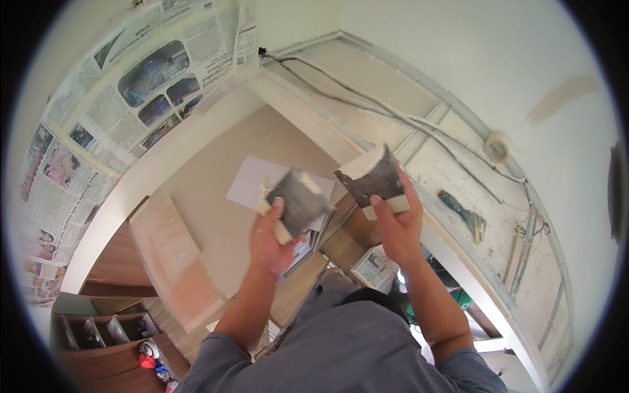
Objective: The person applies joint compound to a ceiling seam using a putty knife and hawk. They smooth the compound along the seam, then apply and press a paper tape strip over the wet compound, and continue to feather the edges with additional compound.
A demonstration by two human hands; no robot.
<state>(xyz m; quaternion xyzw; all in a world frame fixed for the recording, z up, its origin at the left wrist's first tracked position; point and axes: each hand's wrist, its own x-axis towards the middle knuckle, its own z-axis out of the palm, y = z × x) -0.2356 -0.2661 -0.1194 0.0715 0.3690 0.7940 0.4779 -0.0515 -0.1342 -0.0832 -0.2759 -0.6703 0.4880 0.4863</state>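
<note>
Left hand (272, 239) up in front of the chest, fingers wrapped round a pale handle with the thumb laid along it, and it is holding a plastering trowel (298, 200), grey with wet filler; that broad blade tilts up and to the right, its long axis leaning toward the other hand. Blurred at the edges, so the exact angle is hard to call. Just beside it, with a narrow gap between the two blades, comes the second one: a wide filling knife (372, 177), dark smeared face turned toward the camera, pale edge uppermost, fanning up and out from the grip. Right hand (396, 226) has it, closed firmly on the short handle, thumb over the front, sitting a little higher than the left. So the blades face each other across that gap, near but apart, the left blade's tip pointing at the lower edge of the right one. Behind and below them lies a grey sheet (252, 180) on the floor, and farther right a roll of tape (496, 147) hangs against the white wall (458, 52).
</note>
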